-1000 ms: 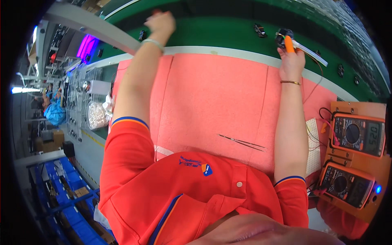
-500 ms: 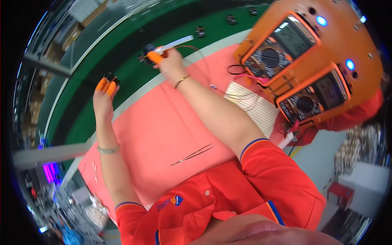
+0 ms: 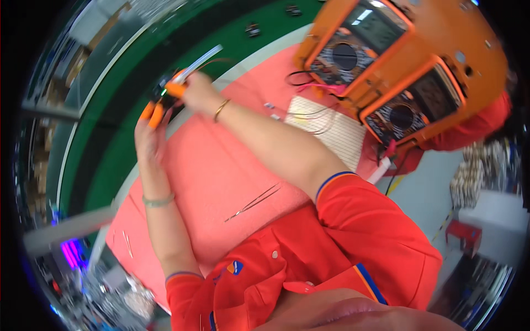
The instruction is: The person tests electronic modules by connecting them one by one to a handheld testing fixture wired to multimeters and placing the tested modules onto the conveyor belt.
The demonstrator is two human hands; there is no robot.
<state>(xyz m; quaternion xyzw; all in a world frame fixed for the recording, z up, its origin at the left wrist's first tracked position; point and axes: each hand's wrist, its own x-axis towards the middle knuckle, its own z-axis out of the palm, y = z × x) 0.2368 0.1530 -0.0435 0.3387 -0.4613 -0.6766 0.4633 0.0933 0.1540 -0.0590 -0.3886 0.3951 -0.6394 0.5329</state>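
Note:
Orange finger cots cover fingertips of both hands. My left hand [image 3: 149,135] is closed around a small black part at the edge of the green belt [image 3: 113,132]; its fingers hide most of that part. Close by on the right, my right hand [image 3: 196,92] grips a white stick-like piece [image 3: 203,62], which slants up to the right with a thin reddish wire near it. Between the fingertips of both hands is a dark small assembly [image 3: 160,95] with a tiny green light. Blur hides its kind and which hand bears it.
Two orange-framed multimeters [image 3: 345,58] stand on an orange case at the right, their leads running down. A lined sheet [image 3: 326,124] and tweezers [image 3: 253,203] lie on the pink mat [image 3: 193,220]. Small black parts [image 3: 252,30] sit farther along the belt.
Both hands have come together, the left moving up and right toward the right hand. The whole view has shifted, and a green light now shows between the fingertips.

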